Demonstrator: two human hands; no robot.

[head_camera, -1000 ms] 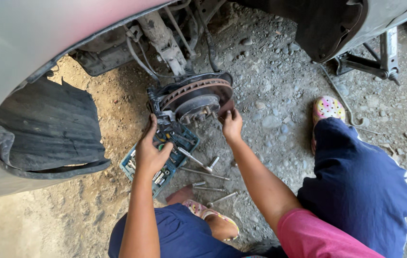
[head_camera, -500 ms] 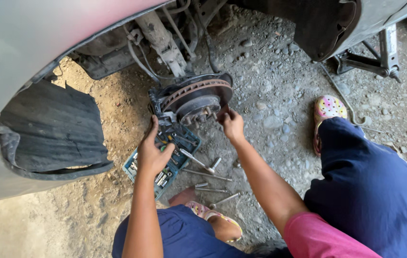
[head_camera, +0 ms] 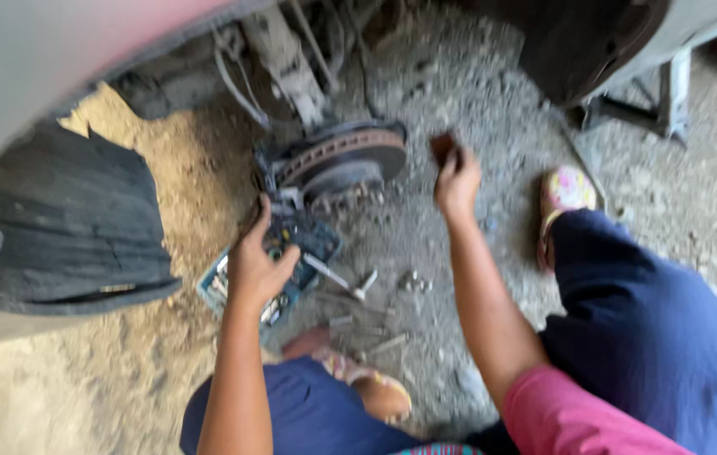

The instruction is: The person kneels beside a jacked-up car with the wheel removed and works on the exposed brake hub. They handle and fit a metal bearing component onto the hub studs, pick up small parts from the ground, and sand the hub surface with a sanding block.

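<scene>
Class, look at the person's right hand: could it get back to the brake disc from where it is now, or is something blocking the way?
Probably yes. The right hand is raised beside the brake disc, apart from it, gripping a small dark piece. Only open gravel shows between them. That piece fills its grip, though.

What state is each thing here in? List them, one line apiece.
Brake disc: bare on the hub, no wheel fitted.
Left hand: at the caliper side of the disc, grip unclear.
Right hand: lifted clear of the disc, closed on a small dark piece.
Tool case: open on the gravel.
Loose tools: scattered on the ground.
Jack stand: upright under the car.
</scene>
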